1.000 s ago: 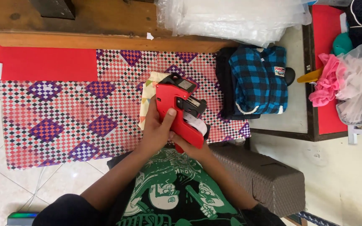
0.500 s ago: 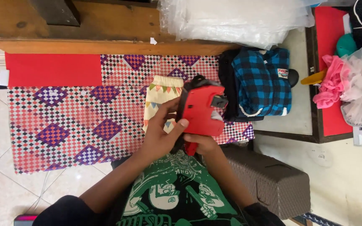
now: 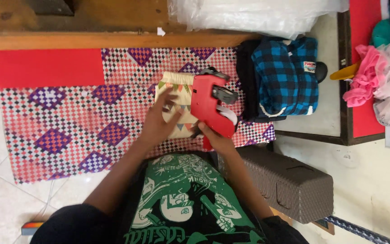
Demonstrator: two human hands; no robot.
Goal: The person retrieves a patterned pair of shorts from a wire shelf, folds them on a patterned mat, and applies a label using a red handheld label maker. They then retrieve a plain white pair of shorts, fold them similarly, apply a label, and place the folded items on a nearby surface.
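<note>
Torso nearest the camera: wearing a green-and-black printed T-shirt [image 3: 181,199], sitting at the near edge of a red, white and purple checkered woven mat [image 3: 68,131].

Just ahead of it, clenching the right hand [image 3: 215,138] around the grip of a red plastic hand-held label gun [image 3: 206,106], tilting the gun's body up and away from the wrist, probably so that its black-and-white front end is facing the cloth beside it.

Directly left of that, spreading the left hand [image 3: 156,124] with fingers unclenched and flat, grasping nothing, pressing down on a folded cream cloth piece with small coloured triangles [image 3: 172,90]. Pinning it this way likely for steadiness, keeping the fold from shifting on the mat. Lying touching the left palm and partly tucking under the gun, between the two hands and a little beyond them.

Right of the right forearm, standing on the pale floor, a brown-grey woven-pattern plastic box [image 3: 290,185].

Beyond the right hand, lying folded, a blue-and-black plaid flannel garment [image 3: 285,77], seemingly parked within reach. Farther right again, bunching on a red surface, a pink fabric bundle [image 3: 362,83].

Beyond the left hand, lying flat, a plain red rectangular sheet [image 3: 46,68]; past it, running crosswise, a long wooden plank edge [image 3: 91,39]. Farthest off, heaping up, clear plastic bags [image 3: 253,16].
</note>
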